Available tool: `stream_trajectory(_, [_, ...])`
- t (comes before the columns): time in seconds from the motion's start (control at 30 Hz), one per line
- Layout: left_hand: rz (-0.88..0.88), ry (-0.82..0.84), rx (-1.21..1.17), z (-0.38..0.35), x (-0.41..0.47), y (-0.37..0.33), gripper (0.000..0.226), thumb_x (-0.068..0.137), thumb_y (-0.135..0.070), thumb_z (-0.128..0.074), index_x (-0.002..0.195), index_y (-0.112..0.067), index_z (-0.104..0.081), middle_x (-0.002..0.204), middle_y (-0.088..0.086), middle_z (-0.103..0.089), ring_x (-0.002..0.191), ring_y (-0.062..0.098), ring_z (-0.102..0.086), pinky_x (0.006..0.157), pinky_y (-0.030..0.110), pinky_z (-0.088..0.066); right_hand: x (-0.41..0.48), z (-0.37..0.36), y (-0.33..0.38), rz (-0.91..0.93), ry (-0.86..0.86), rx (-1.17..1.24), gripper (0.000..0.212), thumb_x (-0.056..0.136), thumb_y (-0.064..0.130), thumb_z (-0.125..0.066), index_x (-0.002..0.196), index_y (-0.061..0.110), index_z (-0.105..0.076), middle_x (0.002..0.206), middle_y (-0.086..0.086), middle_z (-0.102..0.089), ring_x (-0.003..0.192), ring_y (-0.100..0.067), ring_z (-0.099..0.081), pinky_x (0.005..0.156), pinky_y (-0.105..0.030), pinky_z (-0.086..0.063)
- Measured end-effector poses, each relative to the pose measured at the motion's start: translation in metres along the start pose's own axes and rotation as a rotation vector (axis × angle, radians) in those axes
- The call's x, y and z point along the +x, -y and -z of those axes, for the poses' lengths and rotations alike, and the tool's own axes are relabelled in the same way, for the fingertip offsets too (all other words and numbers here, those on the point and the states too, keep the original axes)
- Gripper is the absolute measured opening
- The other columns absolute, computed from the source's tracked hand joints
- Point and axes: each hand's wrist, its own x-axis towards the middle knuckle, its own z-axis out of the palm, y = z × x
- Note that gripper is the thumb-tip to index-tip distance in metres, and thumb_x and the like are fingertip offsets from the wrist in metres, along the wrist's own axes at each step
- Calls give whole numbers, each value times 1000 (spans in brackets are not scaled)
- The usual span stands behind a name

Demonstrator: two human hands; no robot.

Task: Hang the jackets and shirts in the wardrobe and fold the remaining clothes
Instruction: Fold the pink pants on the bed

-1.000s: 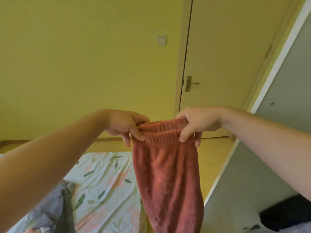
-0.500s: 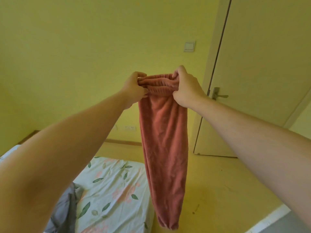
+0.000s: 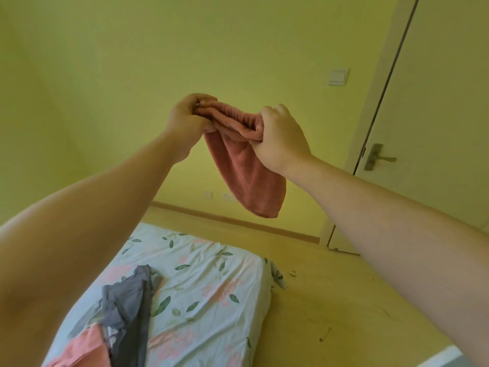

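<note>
Up at arm's length, both bare forearms reach forward from the lower corners and meet just above the middle of the view. The left hand [image 3: 186, 120] sits at about 11 o'clock from centre, its wrist bent, its fingers [image 3: 203, 98] curled over one end of the gathered waistband of the pink trousers [image 3: 251, 178] and pinching it against the thumb. The right hand [image 3: 280, 139] is at about 1 o'clock and slightly lower, back of the hand to the camera, knuckles [image 3: 272, 110] bunched in a fist round the other end of the waistband, the thumb pressed in from below. The waistband runs slack between the two hands, sloping down toward the right one. The rest of the fleecy cloth trails toward 5 o'clock from the hands and ends in the air, touching nothing, with the wall and skirting behind it.

At 6 to 7 o'clock lies the bed [image 3: 211, 274], in a pale sheet printed with leaves and pink flowers. On its near left part a crumpled grey garment [image 3: 129, 300] is spread out, and against it, at the bottom edge, lies a pink garment [image 3: 82, 348]. At 3 o'clock stands a closed door [image 3: 436, 115] with a metal lever handle [image 3: 381, 157]; a light switch [image 3: 338, 76] sits on the wall at 1 o'clock. Wooden floor [image 3: 344, 300] lies to the right of the bed.
</note>
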Motion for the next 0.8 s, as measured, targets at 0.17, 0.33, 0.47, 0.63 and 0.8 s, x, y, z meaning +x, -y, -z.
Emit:
stream_trajectory(0.17, [130,-6,63,76,-90,52,52,55,12,-58,94,-20,-70,88,1,-71,85,16,-68,85,37,-59,-81,-52,60,8,178,76,25,86,27,-69,88,18,-46,96,-2,-48,68,-23,-50,56,-40,-42])
stream_trajectory(0.33, [409,171,381,161,-218,149,57,67,25,-52,94,-22,-71,95,14,-72,86,24,-65,74,32,-53,-212,-132,133,-9,561,33,34,83,22,-71,89,22,-38,93,2,-43,74,-22,-50,53,-33,-31])
stream_trajectory(0.47, [523,353,680,208,-327,203,47,71,20,-61,99,-17,-70,94,6,-70,94,25,-66,79,33,-56,-302,-177,187,-56,832,-14,30,86,34,-68,99,19,-46,108,-4,-59,96,-29,-62,66,-36,-43])
stream_trajectory(0.63, [640,487,836,249,-421,226,35,74,-16,-83,96,-38,-66,97,-11,-70,91,14,-70,79,28,-58,-385,-199,242,-22,1061,-24,35,88,42,-65,109,19,-49,110,-4,-63,96,-30,-64,70,-37,-50])
stream_trajectory(0.8, [729,665,989,292,-499,232,26,77,4,-63,70,-20,-54,59,-6,-56,55,16,-55,52,15,-42,-443,-203,301,119,1247,8,32,86,39,-66,101,21,-43,107,-5,-62,89,-31,-61,67,-35,-43])
